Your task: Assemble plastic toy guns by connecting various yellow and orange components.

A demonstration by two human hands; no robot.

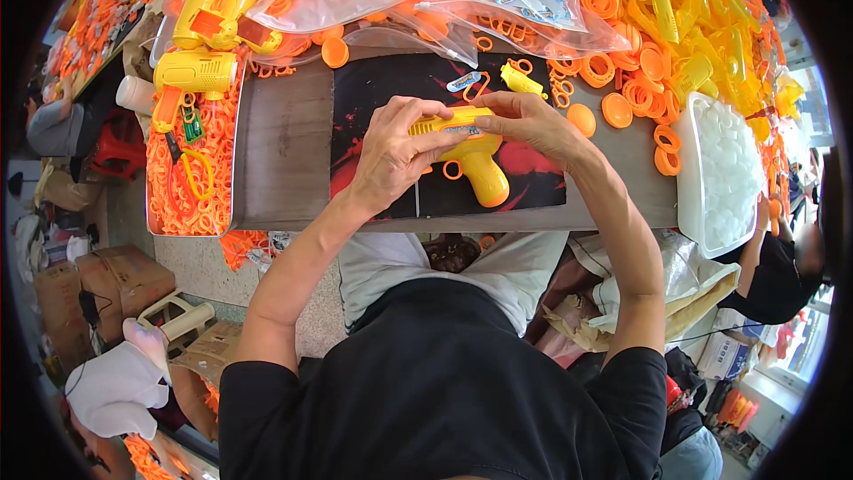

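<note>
Over a black and red mat (382,80) I hold a yellow toy gun (484,176) between both hands. Its handle points down toward me, and an orange trigger ring sits beside the handle. My left hand (391,147) is closed around the barrel end, fingers along the top and side. My right hand (533,127) pinches the other end, its fingertips on the top near a small blue sticker on the gun's side. Just beyond my hands lie a blue sticker piece (463,82), an orange ring part (479,87) and a small yellow part (522,80).
A tray of orange parts (182,200) stands at the left, with assembled yellow toy guns (197,73) on top. Clear bags (311,0) of orange parts lie at the back. Orange rings (640,93) and yellow shells pile up at the right, beside a white tub (702,231) of translucent pieces.
</note>
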